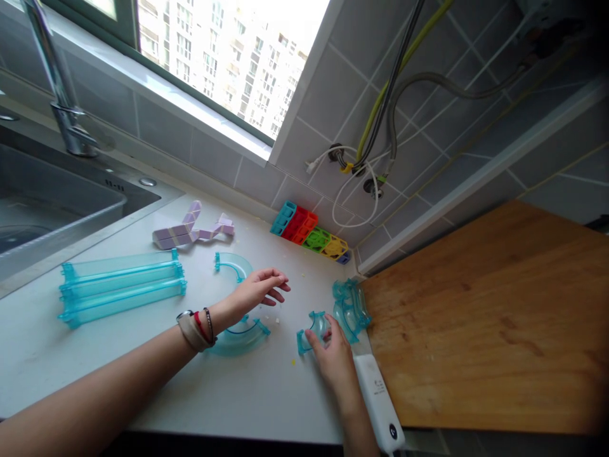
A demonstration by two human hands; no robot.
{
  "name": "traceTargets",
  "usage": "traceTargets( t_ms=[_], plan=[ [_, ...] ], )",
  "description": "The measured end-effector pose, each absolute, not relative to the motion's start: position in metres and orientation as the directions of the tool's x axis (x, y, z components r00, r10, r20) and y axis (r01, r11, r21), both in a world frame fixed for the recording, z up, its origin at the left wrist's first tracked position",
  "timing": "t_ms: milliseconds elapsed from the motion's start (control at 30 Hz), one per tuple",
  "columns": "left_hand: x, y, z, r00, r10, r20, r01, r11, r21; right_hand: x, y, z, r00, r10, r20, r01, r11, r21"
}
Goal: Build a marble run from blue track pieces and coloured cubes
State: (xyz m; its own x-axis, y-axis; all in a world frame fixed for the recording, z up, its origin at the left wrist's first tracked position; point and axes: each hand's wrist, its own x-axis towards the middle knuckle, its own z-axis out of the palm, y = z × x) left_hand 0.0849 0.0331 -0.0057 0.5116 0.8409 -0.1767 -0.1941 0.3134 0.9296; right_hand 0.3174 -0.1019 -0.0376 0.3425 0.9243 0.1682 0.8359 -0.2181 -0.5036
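Note:
My right hand (335, 352) grips a small translucent turquoise curved track piece (308, 339) between thumb and fingers, at the counter's right side. My left hand (264, 287), its fingers loosely stretched out and holding nothing, hovers over the middle of the counter. Partly behind that hand is one curved turquoise track piece (235, 261); below the wrist lies another curved piece (242, 341), partly covered by the forearm. Several more curved pieces (351, 308) are gathered just beyond my right hand. Straight turquoise track pieces (124, 285) lie side by side at the left.
A lilac folded block toy (176, 236) lies near the sink (118, 206). Coloured plastic pieces (309, 231) are lined up against the wall. To the right are a white elongated device (378, 403) and a large wooden board (485, 324). Small scraps dot the white counter (204, 400).

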Motion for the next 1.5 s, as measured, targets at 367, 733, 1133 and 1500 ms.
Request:
traceTargets(
  t_ms=[367, 733, 1133, 1500],
  plan=[
    [0.083, 0.037, -0.007, 0.497, 0.851, -0.168, -0.234, 0.318, 0.919, 0.286, -0.072, -0.017, 0.162, 0.966, 0.204, 0.923, -0.075, -0.377],
    [0.083, 0.04, -0.013, 0.506, 0.833, -0.225, -0.173, 0.354, 0.919, 0.213, -0.089, -0.016, -0.463, 0.87, 0.167, 0.769, 0.488, -0.412],
    [0.09, 0.036, -0.023, 0.521, 0.847, -0.108, -0.066, 0.166, 0.984, 0.245, -0.106, -0.019, -0.257, 0.961, 0.106, 0.456, 0.217, -0.863],
    [0.091, 0.037, -0.025, 0.54, 0.837, -0.091, -0.042, 0.135, 0.99, 0.313, -0.081, -0.037, 0.435, 0.85, 0.297, 0.799, -0.212, -0.562]
  ],
)
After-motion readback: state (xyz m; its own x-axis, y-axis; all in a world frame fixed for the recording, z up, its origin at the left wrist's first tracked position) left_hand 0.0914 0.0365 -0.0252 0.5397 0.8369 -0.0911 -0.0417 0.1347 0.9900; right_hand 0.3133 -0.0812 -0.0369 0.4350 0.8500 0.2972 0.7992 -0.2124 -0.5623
